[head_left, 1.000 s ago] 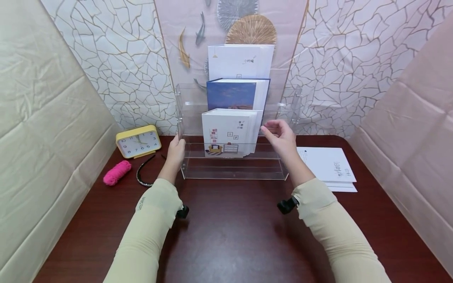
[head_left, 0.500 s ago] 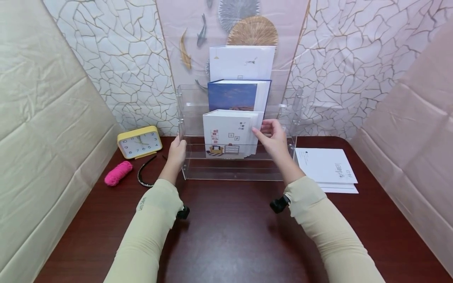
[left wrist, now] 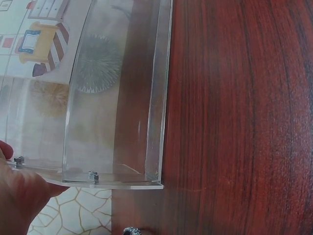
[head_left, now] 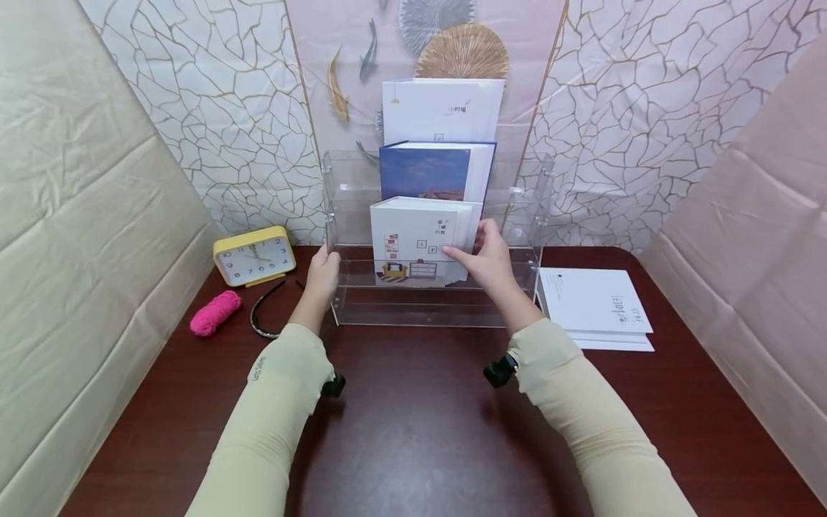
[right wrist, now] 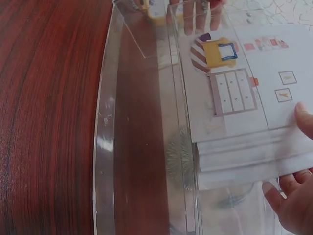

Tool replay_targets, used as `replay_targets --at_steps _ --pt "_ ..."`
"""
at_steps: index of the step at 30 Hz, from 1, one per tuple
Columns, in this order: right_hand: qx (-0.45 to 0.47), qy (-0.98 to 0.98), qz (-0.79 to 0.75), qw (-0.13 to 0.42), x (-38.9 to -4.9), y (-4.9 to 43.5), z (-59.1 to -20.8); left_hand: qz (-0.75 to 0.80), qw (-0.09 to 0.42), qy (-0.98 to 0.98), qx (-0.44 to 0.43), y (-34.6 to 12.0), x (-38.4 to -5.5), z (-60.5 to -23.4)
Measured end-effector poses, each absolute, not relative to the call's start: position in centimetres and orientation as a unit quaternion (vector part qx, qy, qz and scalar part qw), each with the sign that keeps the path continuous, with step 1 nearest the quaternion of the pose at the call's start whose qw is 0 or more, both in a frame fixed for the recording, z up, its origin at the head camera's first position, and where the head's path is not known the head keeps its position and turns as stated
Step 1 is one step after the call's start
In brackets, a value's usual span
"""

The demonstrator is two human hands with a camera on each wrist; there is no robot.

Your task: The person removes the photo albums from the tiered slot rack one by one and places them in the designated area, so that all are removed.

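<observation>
A clear acrylic tiered book rack [head_left: 426,314] stands on the table. In its front tier, a thick white book [head_left: 403,230] with a drawn cabinet and yellow chair leans upright. My right hand [head_left: 491,264] holds this book by its right edge, thumb on the cover and fingers at the back, as the right wrist view shows. My left hand [head_left: 321,276] grips the rack's left side panel [left wrist: 117,186], thumb inside and the other fingers mostly hidden. Behind the white book stand a blue-covered book [head_left: 423,172] and a taller white book [head_left: 442,108].
Left of the rack are a yellow alarm clock [head_left: 254,256], a pink yarn skein [head_left: 215,313] and a dark headband [head_left: 256,316]. To the right, white books [head_left: 597,298] lie flat on the dark red table [head_left: 400,416]. Patterned cloth hangs behind; pale cloth walls flank both sides.
My right hand has moved left from beside the front white book, and its thumb now lies on the cover. My left hand stays on the rack's side.
</observation>
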State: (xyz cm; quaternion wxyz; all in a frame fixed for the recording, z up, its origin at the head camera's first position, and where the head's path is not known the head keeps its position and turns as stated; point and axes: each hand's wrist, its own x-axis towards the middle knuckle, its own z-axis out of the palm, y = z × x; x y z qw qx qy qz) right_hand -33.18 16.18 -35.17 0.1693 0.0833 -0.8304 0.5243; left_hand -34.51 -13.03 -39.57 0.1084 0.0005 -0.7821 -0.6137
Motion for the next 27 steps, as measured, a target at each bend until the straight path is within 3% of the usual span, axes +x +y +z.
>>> replay_targets --at_steps 27 --pt "0.09 -0.828 0.512 0.212 -33.3 14.2 -34.5 -0.609 0.103 -0.787 0.012 -13.0 -34.7 -39.7"
